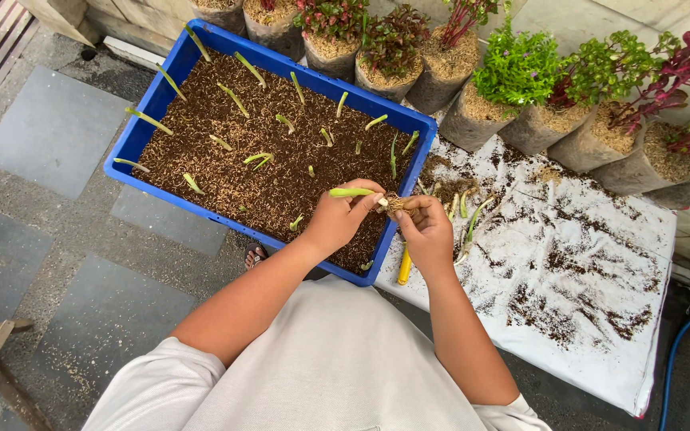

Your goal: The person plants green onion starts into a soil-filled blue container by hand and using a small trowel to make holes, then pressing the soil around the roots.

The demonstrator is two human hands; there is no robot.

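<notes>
My left hand (337,219) and my right hand (427,227) meet over the near right corner of a blue tray (147,108) filled with brown soil. Together they hold one green plant cutting (350,192). The left fingers pinch its green stem, and the right fingers grip its brown rooted end. Several green cuttings (235,100) stand planted in rows in the soil. More loose cuttings (466,209) lie on the white sheet (592,239) just right of my right hand.
A yellow-handled tool (404,269) lies under my right wrist at the sheet's edge. Potted green and red plants (518,73) in bags line the back. Soil is scattered over the sheet. A blue hose (675,351) runs at right; grey paving lies at left.
</notes>
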